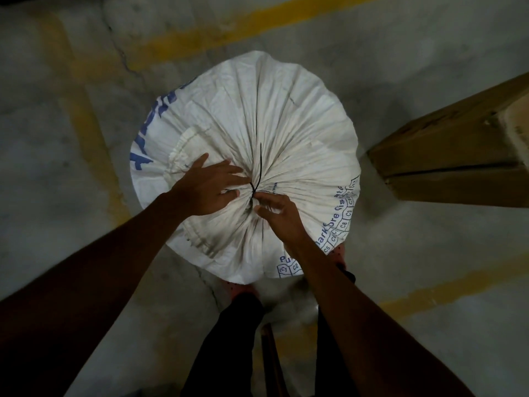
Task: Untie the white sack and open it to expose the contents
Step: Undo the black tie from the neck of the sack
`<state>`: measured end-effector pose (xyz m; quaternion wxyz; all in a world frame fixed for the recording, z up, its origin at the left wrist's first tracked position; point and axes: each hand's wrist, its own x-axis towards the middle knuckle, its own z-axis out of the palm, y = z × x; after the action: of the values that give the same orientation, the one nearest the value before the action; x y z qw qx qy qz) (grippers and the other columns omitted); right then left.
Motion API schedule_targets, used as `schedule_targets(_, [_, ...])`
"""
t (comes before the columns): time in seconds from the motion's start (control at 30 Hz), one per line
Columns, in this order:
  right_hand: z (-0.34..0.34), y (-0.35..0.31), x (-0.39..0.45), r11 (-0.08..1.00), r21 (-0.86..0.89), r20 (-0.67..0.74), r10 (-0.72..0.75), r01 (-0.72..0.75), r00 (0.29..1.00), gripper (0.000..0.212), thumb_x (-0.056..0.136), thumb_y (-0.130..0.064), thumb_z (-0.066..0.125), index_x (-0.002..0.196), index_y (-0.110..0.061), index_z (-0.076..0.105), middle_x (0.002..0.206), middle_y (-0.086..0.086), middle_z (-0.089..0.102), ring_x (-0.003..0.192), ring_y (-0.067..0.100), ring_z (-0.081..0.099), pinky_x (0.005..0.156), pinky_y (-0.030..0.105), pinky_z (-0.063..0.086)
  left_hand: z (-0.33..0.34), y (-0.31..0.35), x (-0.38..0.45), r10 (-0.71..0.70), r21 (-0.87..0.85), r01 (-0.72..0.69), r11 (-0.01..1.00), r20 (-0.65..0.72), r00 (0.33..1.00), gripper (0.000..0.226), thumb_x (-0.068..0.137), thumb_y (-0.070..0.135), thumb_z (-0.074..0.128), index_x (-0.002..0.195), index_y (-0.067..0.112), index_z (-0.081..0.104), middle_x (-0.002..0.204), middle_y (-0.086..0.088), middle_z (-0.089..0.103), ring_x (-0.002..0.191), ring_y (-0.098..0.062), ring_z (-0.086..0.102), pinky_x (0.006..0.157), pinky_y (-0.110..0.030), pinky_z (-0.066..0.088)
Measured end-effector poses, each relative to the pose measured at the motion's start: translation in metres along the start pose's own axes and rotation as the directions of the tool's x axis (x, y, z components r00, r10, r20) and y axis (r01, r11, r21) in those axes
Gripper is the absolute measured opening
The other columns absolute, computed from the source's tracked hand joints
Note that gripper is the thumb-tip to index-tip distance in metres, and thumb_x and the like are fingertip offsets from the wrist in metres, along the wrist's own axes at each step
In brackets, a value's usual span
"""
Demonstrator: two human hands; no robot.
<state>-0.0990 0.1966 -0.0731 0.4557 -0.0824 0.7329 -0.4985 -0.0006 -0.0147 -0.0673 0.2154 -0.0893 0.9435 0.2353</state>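
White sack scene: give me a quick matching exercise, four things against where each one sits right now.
Things:
1. left hand
2. right hand
3. black tie
4. cardboard box

Places:
A. on the floor to the right of the white sack
B. at the gathered centre of the sack top
C. flat on the sack, left of the knot
D. fingertips at the knot, from the lower right

Pairs: 1-C, 2-D, 3-B, 4-A

Both arms reach forward; left hand [207,187] lies flat, right hand [279,214] fingers pinch.
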Motion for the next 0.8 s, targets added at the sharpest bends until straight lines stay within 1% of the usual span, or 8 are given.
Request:
schedule_targets(0.1, [0.003,0.008,0.008,0.998,0.051,0.046,-0.028,0.025,0.999,0.016,0.084,0.003,0.074,0.100,0.005,0.074,0.101,0.020,0.076,0.096,0.022,0.072,0.088,0.032,0.057,0.001,0.002,0.000,-0.022,-0.045,0.020,0.999,-0.051,0.998,0.052,0.096,0.046,0.035,0.140,0.040,0.062,0.152,0.003,0.058,0.151,-0.023,0.042,0.125,-0.061,0.011])
schedule_targets(0.17, [0.003,0.013,0.012,0.995,0.090,0.081,-0.054,0.046,0.995,0.006,0.085,0.007,0.071,0.091,0.008,0.072,0.093,0.024,0.074,0.087,0.020,0.072,0.084,0.029,0.057,0.004,0.005,0.000,-0.025,-0.046,0.022,0.999,-0.082,0.996,0.047,0.094,0.039,0.043,0.134,0.036,0.067,0.146,0.000,0.063,0.146,-0.025,0.049,0.123,-0.065,0.012])
schedule_targets(0.23, [-0.002,0.015,0.010,0.990,0.133,0.092,-0.059,0.047,0.994,0.011,0.086,0.012,0.069,0.084,0.001,0.072,0.083,0.015,0.072,0.079,0.009,0.071,0.078,0.022,0.056,0.008,0.009,0.002,-0.028,-0.053,0.022,0.998,-0.114,0.993,0.044,0.090,0.032,0.050,0.128,0.031,0.073,0.139,-0.004,0.068,0.139,-0.026,0.057,0.120,-0.071,0.014])
schedule_targets(0.37, [-0.017,0.019,-0.002,0.983,0.184,0.170,-0.032,0.000,0.985,0.020,0.086,0.012,0.070,0.082,-0.008,0.069,0.078,-0.009,0.072,0.077,-0.005,0.069,0.076,0.015,0.054,0.014,0.016,0.004,-0.064,-0.052,0.059,0.997,-0.101,0.993,0.050,0.087,0.041,0.040,0.123,0.035,0.074,0.137,0.001,0.069,0.128,-0.021,0.066,0.119,-0.074,0.014])
schedule_targets(0.43, [-0.026,0.022,-0.007,0.977,0.207,0.220,0.001,-0.047,0.975,0.013,0.086,0.011,0.070,0.087,-0.002,0.069,0.087,-0.006,0.069,0.078,-0.008,0.068,0.078,0.012,0.052,0.014,0.020,0.003,-0.108,-0.082,0.102,0.991,-0.066,0.992,0.053,0.086,0.047,0.037,0.124,0.038,0.073,0.141,0.004,0.066,0.129,-0.019,0.064,0.121,-0.070,0.010])
schedule_targets(0.57, [-0.035,0.033,-0.016,0.984,0.135,0.352,0.064,-0.119,0.934,0.016,0.081,-0.004,0.081,0.081,-0.020,0.079,0.133,-0.002,0.063,0.125,-0.002,0.056,0.106,0.021,0.042,0.007,0.029,-0.001,-0.185,-0.137,0.181,0.974,-0.021,0.982,0.060,0.084,0.057,0.032,0.127,0.042,0.071,0.148,0.009,0.060,0.146,-0.017,0.048,0.121,-0.070,0.006])
schedule_targets(0.67, [-0.038,0.043,-0.021,0.995,0.077,0.299,0.031,-0.056,0.954,0.011,0.086,-0.004,0.077,0.096,-0.001,0.080,0.127,0.011,0.071,0.112,-0.002,0.064,0.099,0.013,0.045,0.003,0.034,0.003,-0.227,-0.174,0.216,0.961,-0.045,0.973,0.063,0.081,0.067,0.032,0.120,0.040,0.075,0.142,0.010,0.064,0.139,-0.015,0.055,0.121,-0.069,0.008])
schedule_targets(0.8, [-0.035,0.046,-0.018,0.997,0.078,0.177,-0.036,0.022,0.984,0.015,0.086,-0.005,0.078,0.093,0.008,0.077,0.105,0.018,0.076,0.096,0.013,0.073,0.092,0.027,0.054,0.007,0.046,0.011,-0.329,-0.262,0.284,0.922,-0.147,0.933,0.062,0.075,0.074,0.044,0.105,0.034,0.080,0.125,0.011,0.072,0.126,-0.012,0.062,0.122,-0.067,0.007])
